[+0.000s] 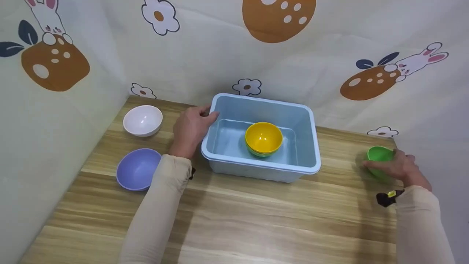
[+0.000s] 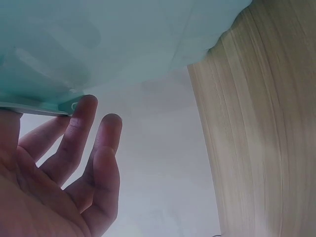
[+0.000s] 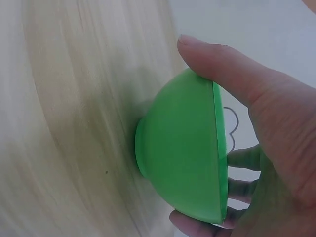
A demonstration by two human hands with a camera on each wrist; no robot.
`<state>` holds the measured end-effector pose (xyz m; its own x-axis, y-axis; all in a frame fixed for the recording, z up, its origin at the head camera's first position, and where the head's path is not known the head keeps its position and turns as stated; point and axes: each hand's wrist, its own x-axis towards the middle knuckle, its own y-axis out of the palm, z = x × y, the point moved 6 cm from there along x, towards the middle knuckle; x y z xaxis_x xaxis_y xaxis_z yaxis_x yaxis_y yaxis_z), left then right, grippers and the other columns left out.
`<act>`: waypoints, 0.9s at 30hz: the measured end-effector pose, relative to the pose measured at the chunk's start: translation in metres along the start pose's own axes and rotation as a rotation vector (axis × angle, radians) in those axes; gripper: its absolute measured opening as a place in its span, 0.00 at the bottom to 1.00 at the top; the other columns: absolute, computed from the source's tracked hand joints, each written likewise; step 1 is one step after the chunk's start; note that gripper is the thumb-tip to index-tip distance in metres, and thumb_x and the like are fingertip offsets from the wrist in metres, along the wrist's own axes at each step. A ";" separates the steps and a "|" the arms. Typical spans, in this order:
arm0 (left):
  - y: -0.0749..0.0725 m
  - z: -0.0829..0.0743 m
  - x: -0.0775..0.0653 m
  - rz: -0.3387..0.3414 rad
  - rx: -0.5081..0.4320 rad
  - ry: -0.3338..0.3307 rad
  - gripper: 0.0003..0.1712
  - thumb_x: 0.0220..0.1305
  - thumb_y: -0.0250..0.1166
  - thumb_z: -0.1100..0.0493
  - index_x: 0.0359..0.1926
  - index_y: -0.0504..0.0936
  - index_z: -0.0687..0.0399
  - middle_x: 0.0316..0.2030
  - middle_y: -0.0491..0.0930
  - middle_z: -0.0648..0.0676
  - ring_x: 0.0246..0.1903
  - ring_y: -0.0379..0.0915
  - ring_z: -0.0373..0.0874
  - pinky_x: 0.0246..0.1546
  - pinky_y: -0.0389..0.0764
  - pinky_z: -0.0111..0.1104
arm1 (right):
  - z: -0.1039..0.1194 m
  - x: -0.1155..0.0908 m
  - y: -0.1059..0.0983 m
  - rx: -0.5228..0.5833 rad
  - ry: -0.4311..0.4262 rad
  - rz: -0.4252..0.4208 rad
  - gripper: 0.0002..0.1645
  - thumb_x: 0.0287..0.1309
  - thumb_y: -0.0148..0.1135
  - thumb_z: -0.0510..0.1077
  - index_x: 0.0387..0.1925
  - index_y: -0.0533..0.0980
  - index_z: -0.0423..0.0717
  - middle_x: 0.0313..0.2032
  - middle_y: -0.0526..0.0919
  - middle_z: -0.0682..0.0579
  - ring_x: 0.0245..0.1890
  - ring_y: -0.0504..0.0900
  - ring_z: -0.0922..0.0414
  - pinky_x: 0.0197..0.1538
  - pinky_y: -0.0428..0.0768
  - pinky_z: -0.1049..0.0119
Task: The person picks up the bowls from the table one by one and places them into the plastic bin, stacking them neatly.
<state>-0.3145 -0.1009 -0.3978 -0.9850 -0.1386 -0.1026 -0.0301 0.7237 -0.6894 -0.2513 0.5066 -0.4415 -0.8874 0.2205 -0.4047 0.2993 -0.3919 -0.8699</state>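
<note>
My left hand [image 1: 189,128] pinches the left rim of a light blue plastic bin [image 1: 260,167], thumb on top and fingers beneath the lip, as the left wrist view shows. Inside the bin sits a yellow bowl [image 1: 263,137], stacked on a bowl whose green edge [image 1: 261,154] peeks out below. Far to the right, my right hand [image 1: 401,168] grips a small green bowl [image 1: 379,153] by its rim. Seen from the right wrist, thumb and fingers span opposite sides of this bowl, and its foot [image 3: 140,148] is right at the tabletop.
On the left stand a white bowl [image 1: 143,121] and, nearer, a purple bowl [image 1: 138,169], partly covered by my left sleeve [image 1: 157,209]. A patterned cloth wall [image 1: 205,58] closes off the back and sides of the wooden table [image 1: 278,220].
</note>
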 end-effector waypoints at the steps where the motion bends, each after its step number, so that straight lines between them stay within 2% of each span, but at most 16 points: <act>1: 0.000 0.000 0.000 0.002 0.002 -0.003 0.31 0.69 0.61 0.35 0.70 0.75 0.33 0.60 0.84 0.50 0.51 0.79 0.46 0.46 0.76 0.41 | 0.001 0.000 0.000 -0.006 -0.007 -0.006 0.83 0.53 0.62 0.79 0.73 0.34 0.16 0.59 0.50 0.11 0.51 0.64 0.24 0.45 0.76 0.36; 6: 0.001 0.000 0.000 0.015 0.002 -0.017 0.31 0.69 0.60 0.35 0.70 0.74 0.33 0.61 0.83 0.50 0.52 0.78 0.47 0.48 0.76 0.42 | 0.009 -0.002 0.000 -0.017 -0.068 -0.036 0.80 0.51 0.66 0.77 0.72 0.41 0.18 0.57 0.55 0.14 0.49 0.63 0.25 0.40 0.76 0.40; 12: 0.001 -0.001 0.000 0.016 0.004 -0.016 0.31 0.69 0.61 0.35 0.70 0.74 0.34 0.60 0.84 0.50 0.51 0.78 0.47 0.49 0.76 0.42 | 0.020 -0.005 0.003 -0.026 -0.131 -0.015 0.78 0.53 0.67 0.74 0.73 0.40 0.18 0.59 0.55 0.15 0.52 0.67 0.26 0.48 0.76 0.36; 17: 0.002 0.001 0.001 0.020 -0.002 -0.012 0.31 0.70 0.61 0.35 0.70 0.74 0.35 0.60 0.83 0.51 0.51 0.78 0.48 0.49 0.77 0.42 | 0.034 -0.008 0.004 -0.043 -0.189 0.019 0.76 0.55 0.68 0.72 0.73 0.43 0.16 0.60 0.59 0.17 0.53 0.70 0.30 0.52 0.78 0.38; 20: 0.002 0.002 0.001 0.021 -0.004 -0.014 0.32 0.70 0.61 0.36 0.71 0.73 0.35 0.61 0.83 0.51 0.52 0.78 0.48 0.49 0.77 0.42 | 0.045 -0.011 0.003 -0.052 -0.229 0.024 0.74 0.54 0.69 0.71 0.73 0.45 0.17 0.60 0.62 0.19 0.53 0.71 0.32 0.50 0.79 0.43; 24: 0.002 0.002 0.000 0.007 -0.002 -0.003 0.31 0.69 0.61 0.36 0.71 0.74 0.34 0.61 0.83 0.50 0.53 0.79 0.48 0.49 0.77 0.43 | 0.062 -0.015 -0.002 -0.050 -0.322 -0.020 0.70 0.51 0.74 0.66 0.71 0.52 0.17 0.54 0.72 0.25 0.49 0.77 0.38 0.44 0.80 0.55; 27: 0.002 0.001 -0.001 0.001 -0.007 0.006 0.31 0.69 0.62 0.36 0.70 0.74 0.33 0.61 0.83 0.49 0.54 0.79 0.47 0.49 0.77 0.44 | 0.072 -0.019 -0.007 -0.047 -0.369 -0.052 0.67 0.49 0.77 0.64 0.68 0.56 0.17 0.52 0.71 0.26 0.47 0.77 0.40 0.40 0.77 0.61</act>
<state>-0.3135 -0.1003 -0.3997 -0.9861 -0.1333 -0.0989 -0.0299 0.7287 -0.6842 -0.2619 0.4410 -0.4076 -0.9660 -0.1005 -0.2381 0.2583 -0.3449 -0.9024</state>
